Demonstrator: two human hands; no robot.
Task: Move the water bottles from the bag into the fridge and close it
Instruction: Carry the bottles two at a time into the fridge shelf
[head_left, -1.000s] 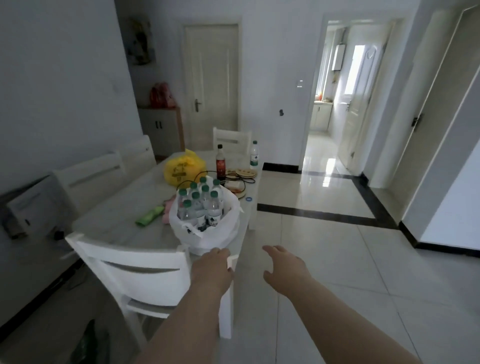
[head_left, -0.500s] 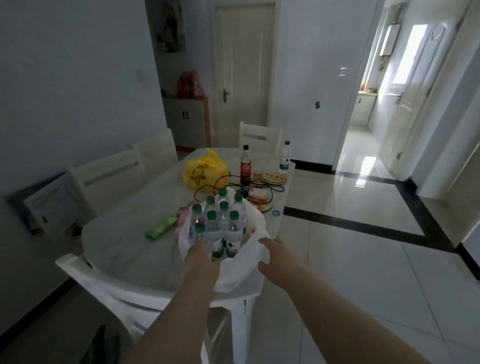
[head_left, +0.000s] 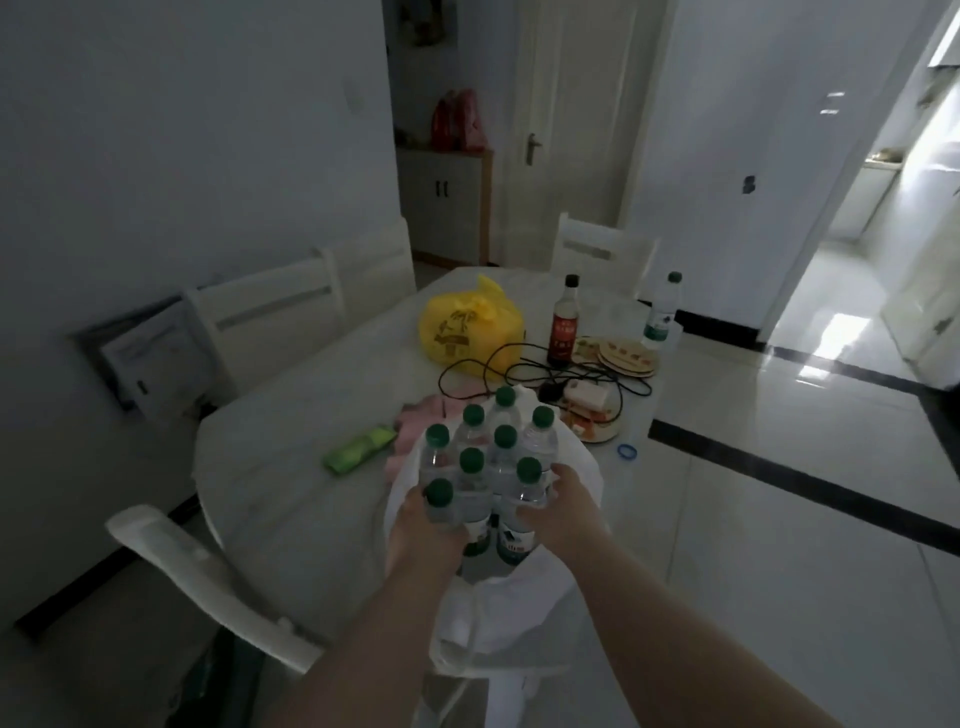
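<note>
Where the white bag (head_left: 524, 613) sags over the counter's (head_left: 291, 467) near edge, the left hand (head_left: 421, 530) and right hand (head_left: 563, 512) clasp opposite sides of the green-capped water bottles (head_left: 485, 467). Bare tiled floor (head_left: 753, 519) lies open to the right.

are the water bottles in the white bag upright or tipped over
Upright: the water bottles stand in the white bag, green caps up, with the left hand and right hand gripping them.

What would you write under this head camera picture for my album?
Two hands, left hand and right hand, hold green-capped water bottles in a white bag on the table.
</note>
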